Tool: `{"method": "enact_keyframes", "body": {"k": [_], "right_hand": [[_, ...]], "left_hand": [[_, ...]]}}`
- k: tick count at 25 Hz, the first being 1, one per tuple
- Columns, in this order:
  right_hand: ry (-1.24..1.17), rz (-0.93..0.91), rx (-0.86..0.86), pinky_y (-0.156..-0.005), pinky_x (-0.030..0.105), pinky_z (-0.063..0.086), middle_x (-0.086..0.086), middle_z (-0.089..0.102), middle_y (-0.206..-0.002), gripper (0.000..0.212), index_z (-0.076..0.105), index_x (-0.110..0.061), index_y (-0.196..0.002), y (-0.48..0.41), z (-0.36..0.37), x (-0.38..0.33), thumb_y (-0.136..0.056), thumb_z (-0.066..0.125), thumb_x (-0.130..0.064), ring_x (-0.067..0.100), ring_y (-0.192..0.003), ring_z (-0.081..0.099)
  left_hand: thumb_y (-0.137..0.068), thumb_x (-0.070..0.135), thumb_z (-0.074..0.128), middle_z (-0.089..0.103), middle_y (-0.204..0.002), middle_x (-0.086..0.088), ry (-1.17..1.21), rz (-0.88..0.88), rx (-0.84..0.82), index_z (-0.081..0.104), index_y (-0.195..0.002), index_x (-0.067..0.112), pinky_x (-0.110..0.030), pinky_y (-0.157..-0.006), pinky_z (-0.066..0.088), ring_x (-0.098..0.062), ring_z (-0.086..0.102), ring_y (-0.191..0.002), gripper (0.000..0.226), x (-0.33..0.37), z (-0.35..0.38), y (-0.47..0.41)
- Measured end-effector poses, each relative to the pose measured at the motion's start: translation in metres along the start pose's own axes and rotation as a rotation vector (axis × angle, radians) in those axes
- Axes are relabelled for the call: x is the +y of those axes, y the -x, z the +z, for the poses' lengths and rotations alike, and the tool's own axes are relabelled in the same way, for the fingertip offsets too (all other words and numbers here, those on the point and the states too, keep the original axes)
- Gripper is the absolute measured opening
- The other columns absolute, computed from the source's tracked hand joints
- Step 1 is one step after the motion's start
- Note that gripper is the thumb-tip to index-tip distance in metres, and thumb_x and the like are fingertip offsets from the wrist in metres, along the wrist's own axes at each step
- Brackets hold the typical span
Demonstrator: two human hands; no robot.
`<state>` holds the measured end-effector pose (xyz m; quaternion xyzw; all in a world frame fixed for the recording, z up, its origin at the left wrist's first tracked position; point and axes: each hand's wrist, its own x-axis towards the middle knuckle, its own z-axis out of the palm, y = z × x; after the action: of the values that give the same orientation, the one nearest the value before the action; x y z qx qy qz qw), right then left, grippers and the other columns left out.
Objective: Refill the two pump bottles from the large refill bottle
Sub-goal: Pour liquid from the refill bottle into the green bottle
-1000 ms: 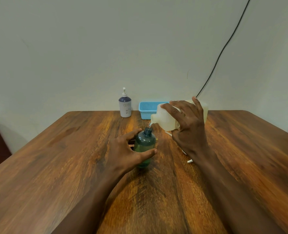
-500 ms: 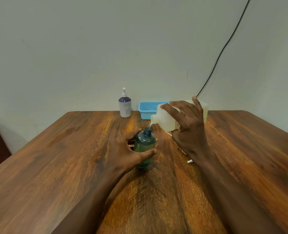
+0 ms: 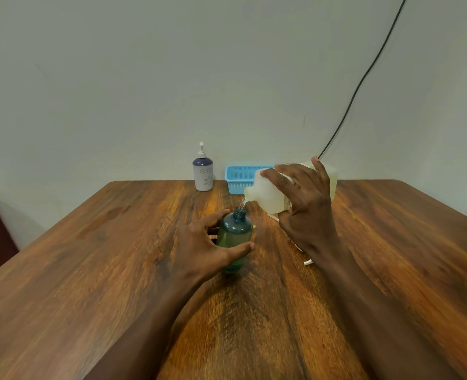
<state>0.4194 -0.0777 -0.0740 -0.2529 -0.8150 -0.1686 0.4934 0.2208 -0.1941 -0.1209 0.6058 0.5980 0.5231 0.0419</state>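
Observation:
A green pump bottle stands upright mid-table with its pump off and its neck uncovered. My left hand wraps around its body. My right hand grips the large whitish refill bottle, tipped on its side with the spout to the left, just above the green bottle's neck. A thin clear stream runs from the spout into that neck. A second pump bottle, white with a dark blue top and its pump on, stands at the table's far edge. A white pump part lies partly hidden behind my right wrist.
A small blue plastic basket sits at the far edge of the wooden table, partly behind the refill bottle. A black cable runs down the wall at the back right. A dark object stands off the table's left side.

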Motion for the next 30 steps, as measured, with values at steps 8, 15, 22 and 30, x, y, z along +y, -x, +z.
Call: {"method": "enact_keyframes", "body": {"k": [8, 15, 22, 30], "right_hand": [[0.008, 0.002, 0.011, -0.123, 0.062, 0.023, 0.016, 0.066, -0.135, 0.076, 0.064, -0.016, -0.139, -0.0010, -0.0019, -0.0022, -0.068, 0.088, -0.002, 0.037, -0.129, 0.059], [0.001, -0.007, 0.009, -0.125, 0.058, 0.020, 0.015, 0.066, -0.135, 0.076, 0.065, -0.016, -0.139, -0.0010, -0.0012, -0.0027, -0.068, 0.087, -0.002, 0.036, -0.129, 0.059], [0.007, -0.025, 0.016, -0.125, 0.059, 0.020, 0.014, 0.066, -0.135, 0.077, 0.063, -0.017, -0.139, -0.0003, 0.0022, -0.0001, -0.068, 0.089, -0.003, 0.034, -0.129, 0.058], [-0.006, -0.038, 0.022, -0.125, 0.058, 0.020, 0.014, 0.066, -0.135, 0.075, 0.064, -0.018, -0.139, -0.0002, 0.0036, 0.0018, -0.069, 0.087, -0.003, 0.034, -0.129, 0.058]], "left_hand": [[-0.064, 0.051, 0.093, 0.069, -0.135, 0.002, -0.007, -0.009, -0.001, 0.060, -0.143, 0.019, -0.005, -0.079, 0.053, -0.003, 0.064, -0.109, 0.091, -0.0012, 0.0015, -0.0001], [-0.062, 0.057, 0.089, 0.069, -0.135, 0.003, -0.003, -0.009, -0.002, 0.060, -0.144, 0.021, -0.010, -0.082, 0.056, -0.004, 0.066, -0.111, 0.094, -0.0011, 0.0004, 0.0004], [-0.063, 0.056, 0.090, 0.068, -0.135, 0.003, 0.008, -0.007, -0.001, 0.059, -0.143, 0.021, -0.006, -0.079, 0.053, -0.002, 0.064, -0.108, 0.093, -0.0036, 0.0011, -0.0002], [-0.063, 0.052, 0.093, 0.069, -0.132, 0.004, -0.011, 0.006, 0.016, 0.060, -0.142, 0.022, -0.004, -0.078, 0.051, 0.007, 0.061, -0.101, 0.090, -0.0041, 0.0017, -0.0004]]}}
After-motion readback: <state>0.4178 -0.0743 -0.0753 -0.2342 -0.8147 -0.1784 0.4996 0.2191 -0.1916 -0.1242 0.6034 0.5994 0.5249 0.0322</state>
